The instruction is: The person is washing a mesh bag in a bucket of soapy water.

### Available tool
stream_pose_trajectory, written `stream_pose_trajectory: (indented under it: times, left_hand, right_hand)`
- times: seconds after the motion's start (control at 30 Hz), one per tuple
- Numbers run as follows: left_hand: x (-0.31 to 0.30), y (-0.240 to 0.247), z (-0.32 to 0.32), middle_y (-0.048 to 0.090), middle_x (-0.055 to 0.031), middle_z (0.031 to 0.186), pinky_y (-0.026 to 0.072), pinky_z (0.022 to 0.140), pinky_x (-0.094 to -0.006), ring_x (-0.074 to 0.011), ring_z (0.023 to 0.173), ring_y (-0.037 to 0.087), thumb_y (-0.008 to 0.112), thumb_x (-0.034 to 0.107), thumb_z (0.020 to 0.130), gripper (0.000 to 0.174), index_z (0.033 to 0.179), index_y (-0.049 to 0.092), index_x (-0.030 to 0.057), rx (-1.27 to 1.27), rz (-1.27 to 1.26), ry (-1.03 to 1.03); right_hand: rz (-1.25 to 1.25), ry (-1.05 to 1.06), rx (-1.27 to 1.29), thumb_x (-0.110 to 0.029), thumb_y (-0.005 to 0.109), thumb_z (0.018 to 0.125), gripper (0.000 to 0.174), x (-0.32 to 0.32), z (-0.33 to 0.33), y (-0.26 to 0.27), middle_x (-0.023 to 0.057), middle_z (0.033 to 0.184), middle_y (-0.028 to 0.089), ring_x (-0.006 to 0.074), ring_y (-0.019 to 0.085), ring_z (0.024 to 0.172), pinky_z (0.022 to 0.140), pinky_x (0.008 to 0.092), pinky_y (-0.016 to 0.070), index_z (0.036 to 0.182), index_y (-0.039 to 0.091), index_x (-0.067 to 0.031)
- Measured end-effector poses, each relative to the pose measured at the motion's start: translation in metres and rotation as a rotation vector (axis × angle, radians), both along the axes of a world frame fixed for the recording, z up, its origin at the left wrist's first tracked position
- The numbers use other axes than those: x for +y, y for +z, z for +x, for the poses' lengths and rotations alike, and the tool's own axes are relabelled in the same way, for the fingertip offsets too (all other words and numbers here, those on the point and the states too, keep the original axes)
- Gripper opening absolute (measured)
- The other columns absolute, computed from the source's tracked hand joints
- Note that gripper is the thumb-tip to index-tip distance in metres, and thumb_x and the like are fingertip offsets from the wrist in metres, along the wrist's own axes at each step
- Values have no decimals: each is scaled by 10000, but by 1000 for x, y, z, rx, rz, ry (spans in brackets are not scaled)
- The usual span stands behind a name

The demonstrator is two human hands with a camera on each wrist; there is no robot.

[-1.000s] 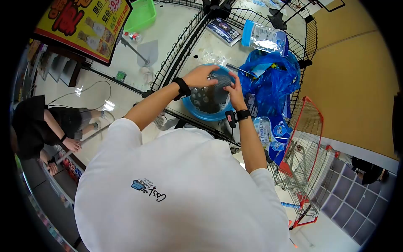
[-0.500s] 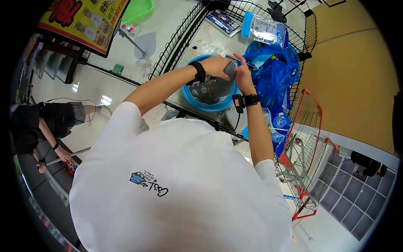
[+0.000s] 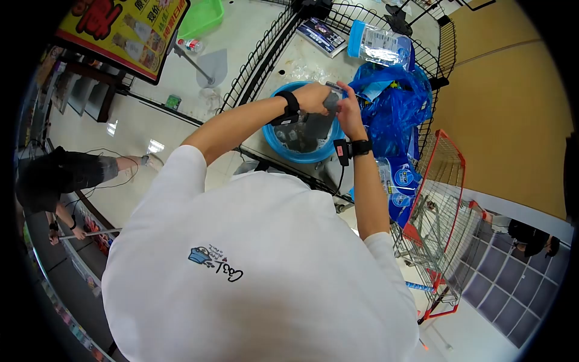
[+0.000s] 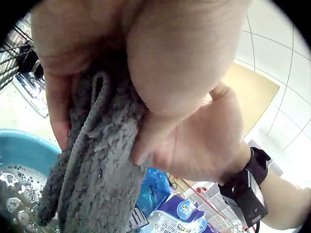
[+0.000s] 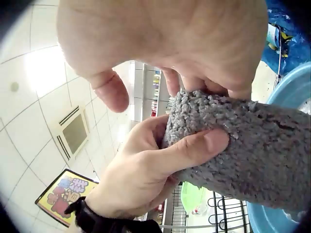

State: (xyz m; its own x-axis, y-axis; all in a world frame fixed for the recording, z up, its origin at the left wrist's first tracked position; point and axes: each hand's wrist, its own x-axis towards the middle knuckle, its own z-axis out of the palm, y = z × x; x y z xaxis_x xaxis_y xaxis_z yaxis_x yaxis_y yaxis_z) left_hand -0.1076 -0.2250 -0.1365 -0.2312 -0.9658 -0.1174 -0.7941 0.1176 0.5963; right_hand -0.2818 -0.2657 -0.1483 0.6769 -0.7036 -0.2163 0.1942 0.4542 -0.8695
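Observation:
A wet grey fluffy cloth [image 4: 104, 160] with a looped cord along it hangs folded over the blue basin [image 3: 283, 152], where foamy dark water shows. My left hand [image 3: 313, 98] grips its upper end, the thumb [image 5: 204, 147] pressed along the pile in the right wrist view. Opposite it my right hand [image 3: 350, 114] rests its fingers against the cloth's edge, its thumb [image 5: 112, 92] standing away from the cloth. In the left wrist view the right hand's fingertips are hidden behind the cloth and the left hand.
Right of the basin lie a blue plastic bag [image 3: 395, 114], a clear jar with a blue lid [image 3: 381, 47] and blue packs [image 3: 403, 181]. A book [image 3: 322, 36] lies behind. Wire racks edge the counter. A shopping cart [image 3: 437, 181] stands right; another person [image 3: 66, 175] is at left.
My left hand has moved across to the right, from one side of the cloth to its upper end close by my right hand. The cloth now hangs folded. The other person has shifted slightly.

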Motion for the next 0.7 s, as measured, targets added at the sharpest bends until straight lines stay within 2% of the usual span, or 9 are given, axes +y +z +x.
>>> stream_pose_trajectory:
  times: [0.03, 0.13, 0.23, 0.27, 0.3, 0.37, 0.4, 0.53, 0.7]
  left_hand:
    - [0, 2, 0, 674, -226, 933, 509, 801, -424, -387, 906, 645, 779, 276, 672, 446, 968, 627, -22, 12, -6, -4]
    - [0, 14, 0, 669, -235, 909, 506, 793, -429, -393, 906, 642, 777, 239, 683, 410, 960, 626, -23, 53, -8, 13]
    - [-4, 15, 3, 669, -249, 904, 513, 800, -435, -408, 897, 642, 786, 226, 683, 395, 940, 648, -40, -39, -26, 18]
    - [-5, 14, 5, 669, -249, 904, 513, 800, -435, -408, 897, 642, 786, 226, 683, 395, 940, 648, -40, -46, -23, 14]
    - [-6, 15, 8, 668, -247, 918, 510, 810, -432, -405, 913, 639, 786, 224, 684, 411, 968, 645, -38, -35, -32, -3]
    - [-4, 17, 12, 666, -246, 933, 507, 820, -429, -401, 929, 637, 787, 222, 686, 429, 997, 641, -35, -27, -36, -34]
    - [-4, 21, 14, 663, -240, 923, 501, 787, -430, -403, 910, 636, 788, 215, 689, 434, 1005, 626, -34, 0, -54, -54]
    - [-4, 22, 23, 653, -226, 929, 495, 758, -402, -373, 871, 636, 784, 207, 702, 446, 1030, 598, -33, 108, -117, -152]
    - [-6, 21, 28, 653, -207, 926, 495, 768, -376, -330, 859, 638, 771, 217, 730, 457, 1069, 591, -32, 195, -116, -195]
  right_hand:
    - [-67, 2, 121, -72, 494, 773, 523, -2, -1, -2, 66, 1033, 560, 124, 545, 874, 755, 236, 469, 1295, 470, -106]
    - [-171, -78, 265, -54, 494, 785, 532, 8, -1, 4, 32, 1016, 561, 130, 517, 864, 802, 274, 457, 1313, 462, -113]
    - [-94, -286, 143, -36, 504, 786, 535, 11, -3, -11, 23, 1030, 570, 132, 520, 928, 811, 285, 462, 1313, 453, -114]
    - [-43, -287, 133, -52, 513, 792, 584, 8, -9, -15, 80, 1148, 563, 169, 520, 1040, 860, 314, 467, 1363, 409, -116]
    - [-38, -293, 126, -52, 513, 792, 584, 5, -13, -24, 80, 1148, 563, 169, 520, 1040, 860, 314, 467, 1363, 409, -116]
    - [-439, -78, 304, -89, 616, 791, 662, 0, -23, -54, 171, 1259, 515, 281, 499, 1168, 979, 382, 422, 1402, 360, -91]
    - [-434, -8, 304, -167, 723, 765, 810, 2, -24, -60, 203, 1349, 461, 328, 425, 1271, 1041, 417, 364, 1452, 300, -95]
    - [-510, 98, 298, -306, 873, 635, 1024, 14, -11, -78, 193, 1347, 468, 296, 463, 1240, 1015, 393, 390, 1441, 295, -48]
    - [-451, 87, 312, -274, 877, 637, 872, 24, 3, -73, 146, 1253, 541, 261, 541, 1135, 960, 368, 438, 1329, 420, -6]
